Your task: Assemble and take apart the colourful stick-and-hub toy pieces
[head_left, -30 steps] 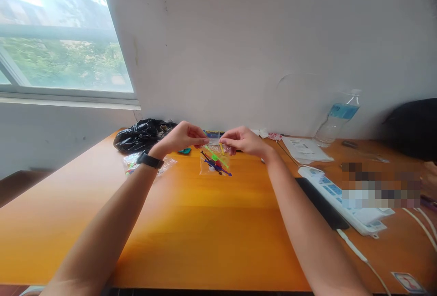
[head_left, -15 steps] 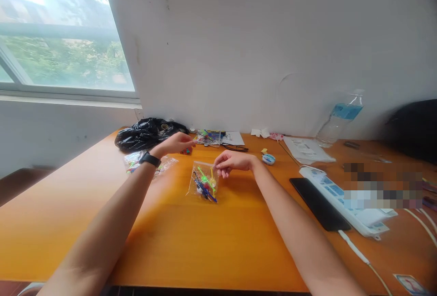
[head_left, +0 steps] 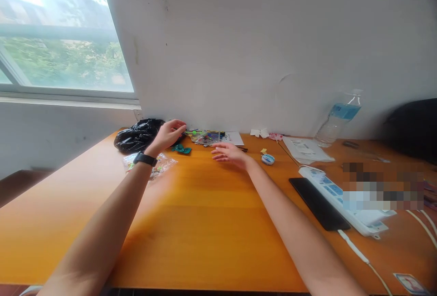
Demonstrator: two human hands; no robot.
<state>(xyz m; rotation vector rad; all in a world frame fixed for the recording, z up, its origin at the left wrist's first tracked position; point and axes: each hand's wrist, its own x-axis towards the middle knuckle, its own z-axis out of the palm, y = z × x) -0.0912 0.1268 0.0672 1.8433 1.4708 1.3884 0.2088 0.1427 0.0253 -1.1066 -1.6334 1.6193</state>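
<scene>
My left hand (head_left: 169, 133), with a black watch on its wrist, reaches to the back of the orange table (head_left: 205, 223). Its fingers are curled and pinched at the left edge of a pile of small clear bags (head_left: 208, 137) holding coloured sticks; what they grip is too small to name. My right hand (head_left: 228, 152) hovers just right of the pile, palm down, fingers stretched out, holding nothing. A teal bow-shaped piece (head_left: 181, 149) lies between the two hands.
A black plastic bag (head_left: 136, 135) lies behind my left hand, and another clear bag (head_left: 160, 165) under my left wrist. To the right are a round blue-white item (head_left: 268, 159), papers (head_left: 303, 149), a water bottle (head_left: 336, 120), a black phone (head_left: 319, 203) and a white power strip (head_left: 344, 205).
The small clear bag both hands held, then the right hand set down, is gone from mid-table. My right hand has opened and moved back; my left hand has reached to the pile by the wall.
</scene>
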